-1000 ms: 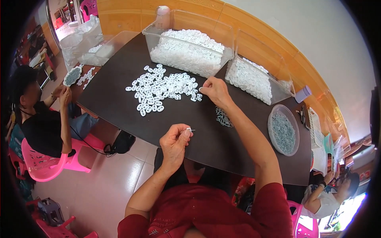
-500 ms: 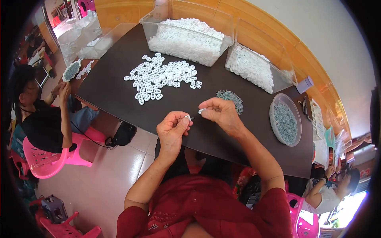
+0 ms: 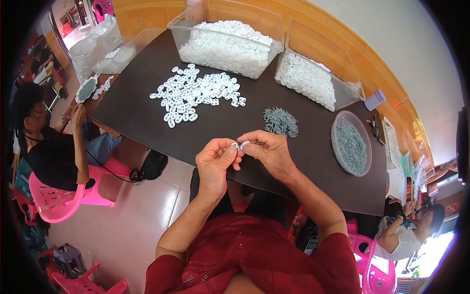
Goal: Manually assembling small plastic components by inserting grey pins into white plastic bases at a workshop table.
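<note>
Over the table's near edge, my left hand (image 3: pixel 213 159) pinches a small white plastic piece (image 3: pixel 234 145) between thumb and forefinger. My right hand (image 3: pixel 270 153) pinches another small white piece (image 3: pixel 246 143), held against the first one. The fingertips of both hands nearly meet, and how the two pieces fit together is partly hidden. Beyond my hands lies a loose pile of white oval pieces with two holes and a few squarish ones (image 3: pixel 196 93). Behind my right hand sits a heap of small grey pins or screws (image 3: pixel 280 122).
Two clear bins, a large one (image 3: pixel 177 38) and a smaller one (image 3: pixel 345 99), hold many white pieces along the wall. A round clear bowl (image 3: pixel 334 147) of grey pins stands right, near a purple cup (image 3: pixel 375 100). People work at left (image 3: pixel 54 137) and right (image 3: pixel 406 235).
My right hand has moved left, bringing its white piece against the one in my left hand. The grey pin showing from the left piece earlier is now covered. The view has shifted slightly.
</note>
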Available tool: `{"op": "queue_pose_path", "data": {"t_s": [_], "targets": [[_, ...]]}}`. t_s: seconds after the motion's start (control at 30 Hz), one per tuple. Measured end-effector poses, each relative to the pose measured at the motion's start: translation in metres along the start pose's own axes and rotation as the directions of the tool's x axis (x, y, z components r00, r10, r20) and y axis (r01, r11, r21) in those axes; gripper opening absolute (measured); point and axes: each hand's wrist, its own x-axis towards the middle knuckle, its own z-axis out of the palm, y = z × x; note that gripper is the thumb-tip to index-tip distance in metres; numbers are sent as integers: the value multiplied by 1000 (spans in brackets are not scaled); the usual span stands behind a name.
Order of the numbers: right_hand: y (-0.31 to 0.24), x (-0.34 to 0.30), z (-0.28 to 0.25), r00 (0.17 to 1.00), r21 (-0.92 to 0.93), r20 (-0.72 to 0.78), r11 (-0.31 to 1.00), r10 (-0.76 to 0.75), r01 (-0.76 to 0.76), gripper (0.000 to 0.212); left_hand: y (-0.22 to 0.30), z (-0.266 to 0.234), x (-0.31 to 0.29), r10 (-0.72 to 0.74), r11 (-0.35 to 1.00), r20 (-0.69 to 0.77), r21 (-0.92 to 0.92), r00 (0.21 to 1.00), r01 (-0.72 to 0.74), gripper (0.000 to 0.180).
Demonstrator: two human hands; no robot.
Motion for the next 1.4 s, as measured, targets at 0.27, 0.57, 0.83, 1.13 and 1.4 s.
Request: {"op": "queue_pose_path", "data": {"t_s": [0.27, 0.57, 0.83, 1.13, 1.4], "targets": [[7, -6, -9, 998, -142, -5, 988, -56, 55, 18, 3, 2, -3, 5, 1000, -40, 14, 999, -4, 10], [5, -12, 0, 995, 55, -95, 998, 14, -9, 13, 0, 6, -7, 22, 999, -42, 42, 999, -21, 9], [1, -12, 2, 993, 29, -111, 999, 36, -33, 13, -1, 4, -12, 69, 995, -43, 75, 997, -66, 12], [6, -10, -1, 986, 52, -148, 996, 76, -69, 15, 1, 4, -15, -15, 991, -26, 130, 1000, 18, 14], [10, -9, 1, 985, 74, -160, 996, 61, -50, 14, -2, 6, -15, -14, 984, -62, 179, 998, 25, 14]]}}
